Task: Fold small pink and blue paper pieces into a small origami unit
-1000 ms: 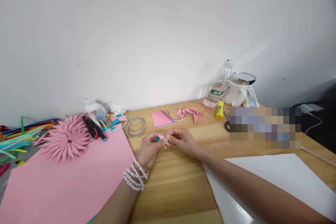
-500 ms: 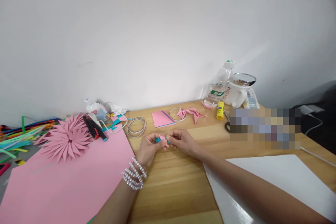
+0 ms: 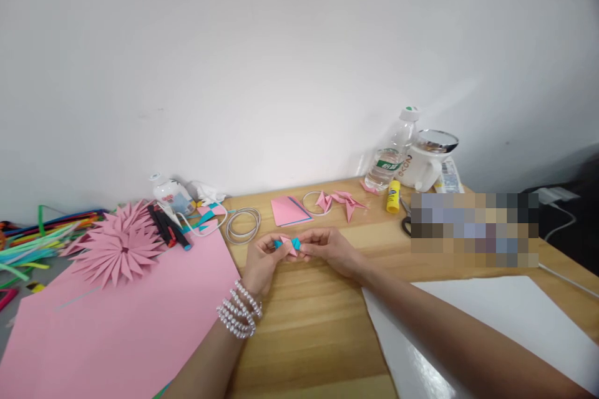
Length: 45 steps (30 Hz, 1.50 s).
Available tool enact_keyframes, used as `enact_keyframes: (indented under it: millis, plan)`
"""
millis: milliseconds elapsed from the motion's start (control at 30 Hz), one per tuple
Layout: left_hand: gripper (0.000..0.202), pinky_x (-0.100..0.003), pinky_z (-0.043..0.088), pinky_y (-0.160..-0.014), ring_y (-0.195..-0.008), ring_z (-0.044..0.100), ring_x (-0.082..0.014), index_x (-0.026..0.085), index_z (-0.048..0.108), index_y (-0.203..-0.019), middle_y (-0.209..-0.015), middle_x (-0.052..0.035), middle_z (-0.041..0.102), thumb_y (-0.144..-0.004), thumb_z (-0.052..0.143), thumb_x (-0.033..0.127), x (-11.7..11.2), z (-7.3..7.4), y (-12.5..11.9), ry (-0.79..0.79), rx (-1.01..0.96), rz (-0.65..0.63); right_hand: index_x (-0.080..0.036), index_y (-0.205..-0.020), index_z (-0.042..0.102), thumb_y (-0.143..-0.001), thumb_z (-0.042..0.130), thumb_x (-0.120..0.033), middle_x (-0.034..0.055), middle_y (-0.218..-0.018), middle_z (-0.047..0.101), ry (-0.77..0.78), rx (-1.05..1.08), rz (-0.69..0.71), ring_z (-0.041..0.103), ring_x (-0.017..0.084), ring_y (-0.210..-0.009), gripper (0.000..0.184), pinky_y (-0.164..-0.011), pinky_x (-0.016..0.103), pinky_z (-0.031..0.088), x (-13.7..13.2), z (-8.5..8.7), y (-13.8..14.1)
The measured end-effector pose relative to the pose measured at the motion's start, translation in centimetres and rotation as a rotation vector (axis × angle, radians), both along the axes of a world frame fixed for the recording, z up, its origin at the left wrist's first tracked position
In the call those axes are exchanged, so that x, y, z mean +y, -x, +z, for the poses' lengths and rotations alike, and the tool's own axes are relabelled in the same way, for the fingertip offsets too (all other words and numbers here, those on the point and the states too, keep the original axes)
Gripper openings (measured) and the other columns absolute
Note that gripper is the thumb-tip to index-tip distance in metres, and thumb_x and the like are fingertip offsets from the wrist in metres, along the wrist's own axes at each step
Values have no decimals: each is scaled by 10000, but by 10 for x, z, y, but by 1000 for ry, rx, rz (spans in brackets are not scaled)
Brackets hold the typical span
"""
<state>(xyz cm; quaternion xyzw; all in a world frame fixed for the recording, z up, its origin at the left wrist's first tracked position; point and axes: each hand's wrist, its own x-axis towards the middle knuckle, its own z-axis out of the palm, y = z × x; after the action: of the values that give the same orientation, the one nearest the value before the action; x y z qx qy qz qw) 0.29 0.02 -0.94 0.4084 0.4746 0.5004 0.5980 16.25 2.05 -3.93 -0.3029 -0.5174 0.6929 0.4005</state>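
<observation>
Between my two hands, just above the wooden table [image 3: 299, 324], is a small folded paper piece [image 3: 289, 245], pink in the middle with blue ends. My left hand [image 3: 266, 255] pinches its left side, thumb in front; a beaded bracelet circles that wrist. On the other side, my right hand [image 3: 327, 250] grips the blue right end between thumb and fingers. Beyond the hands lie a stack of pink paper squares [image 3: 287, 211] with blue edges and folded pink paper shapes [image 3: 347, 202] beside a thin ring.
Pink sheets [image 3: 140, 330] and spiky pink paper flowers [image 3: 122, 249] occupy the left, near markers [image 3: 161, 224] and pipe cleaners [image 3: 37, 252]. A glue stick [image 3: 393, 197], scissors [image 3: 406, 224], water bottle [image 3: 388, 156] and white mug [image 3: 418, 165] stand or lie right. A white board [image 3: 449, 324] lies under my right forearm.
The folded paper piece has turned and shows more of its pink middle and blue right end. Both hands have shifted their fingers slightly around it.
</observation>
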Motion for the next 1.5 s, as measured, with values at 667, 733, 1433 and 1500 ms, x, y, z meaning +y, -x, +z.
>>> enact_keyframes:
  millis: [667,733,1433,1500]
  plan:
    - [197,-239,477,-509,-462,594,-131,124,592,-647,-522,-11,636,-548,712,244,-1,-6,-3,-82,275,-22,-149,-579,529,-593,656,-270,-25,-521,591,-59,-186,-158,491,66,-416,176,-441,193,398,-6,2,11]
    - [175,-232,468,-496,-455,590,-130,122,591,-635,-513,-13,635,-550,704,225,-2,-6,-4,-64,277,-7,-151,-585,521,-611,646,-269,-26,-514,581,-100,-209,-178,487,68,-415,174,-434,191,392,-8,0,12]
    - [220,-176,414,-415,-431,551,-95,102,587,-595,-484,-23,616,-498,765,188,3,2,15,169,36,-361,-185,-707,645,-788,541,-336,54,-724,621,-813,-330,-100,574,133,-670,200,-615,228,443,-7,9,-2]
    - [211,-190,430,-432,-442,559,-101,105,592,-616,-501,-23,621,-523,756,199,2,0,15,123,47,-385,-188,-691,639,-792,533,-342,58,-746,608,-821,-363,-50,570,142,-706,212,-642,241,442,-7,12,-4]
